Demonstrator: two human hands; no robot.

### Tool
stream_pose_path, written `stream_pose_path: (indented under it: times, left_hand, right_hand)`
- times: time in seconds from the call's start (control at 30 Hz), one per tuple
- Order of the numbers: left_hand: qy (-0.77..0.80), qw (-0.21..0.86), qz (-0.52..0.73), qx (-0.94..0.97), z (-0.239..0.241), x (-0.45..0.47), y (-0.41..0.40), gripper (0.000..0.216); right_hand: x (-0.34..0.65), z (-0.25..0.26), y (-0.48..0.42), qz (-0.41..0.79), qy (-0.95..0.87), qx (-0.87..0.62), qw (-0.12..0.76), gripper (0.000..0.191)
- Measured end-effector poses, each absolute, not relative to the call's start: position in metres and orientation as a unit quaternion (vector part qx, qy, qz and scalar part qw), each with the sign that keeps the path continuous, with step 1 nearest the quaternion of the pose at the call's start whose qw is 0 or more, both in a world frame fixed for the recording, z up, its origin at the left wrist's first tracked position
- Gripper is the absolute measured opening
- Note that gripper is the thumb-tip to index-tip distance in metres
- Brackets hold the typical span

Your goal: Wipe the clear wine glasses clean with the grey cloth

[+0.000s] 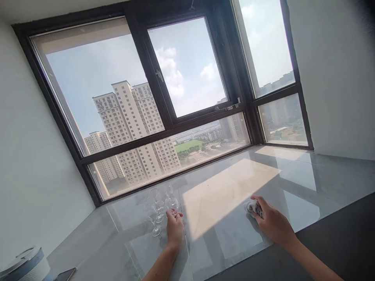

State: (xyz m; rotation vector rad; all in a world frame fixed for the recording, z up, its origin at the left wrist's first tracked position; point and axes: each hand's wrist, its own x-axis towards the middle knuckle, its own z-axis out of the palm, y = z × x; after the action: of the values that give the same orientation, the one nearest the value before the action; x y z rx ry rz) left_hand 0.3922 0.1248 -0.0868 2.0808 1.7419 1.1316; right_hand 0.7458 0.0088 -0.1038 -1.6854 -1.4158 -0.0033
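Note:
My left hand (pixel 175 229) is closed around the lower part of a clear stemmed glass (pixel 172 203), whose bowl shows above the fingers. Just left of it, several more clear stemmed glasses (pixel 156 230) stand close together on the grey stone windowsill (pixel 216 230). Off to the right, my right hand (pixel 274 225) grips a crumpled white and grey cloth (pixel 252 207) a little above or against the sill; I cannot tell whether it touches. Part of the cloth is hidden behind the fingers.
A dark-framed window (pixel 164 132) runs along the back of the sill. At the lower left are a lidded white and blue container (pixel 27 265) and a phone (pixel 65 274). The sill's front edge drops to a dark area at the lower right.

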Motion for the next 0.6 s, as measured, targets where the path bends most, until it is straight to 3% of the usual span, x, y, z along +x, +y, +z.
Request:
stream_pose_path:
  times: [0.13, 0.3, 0.6]
  left_hand:
    - [0.516, 0.105, 0.429, 0.734, -0.08, 0.425, 0.116, 0.034]
    - [0.41, -0.022, 0.358, 0.838, -0.073, 0.481, 0.108, 0.027]
    - [0.333, -0.13, 0.236, 0.904, -0.059, 0.501, 0.082, 0.025]
  right_hand:
    - [0.744, -0.105, 0.01, -0.019, -0.571, -0.68, 0.459, 0.035]
    - [0.738, -0.101, 0.008, -0.044, -0.591, -0.65, 0.476, 0.037]
    - [0.693, -0.053, -0.018, -0.096, -0.712, -0.529, 0.451, 0.042]
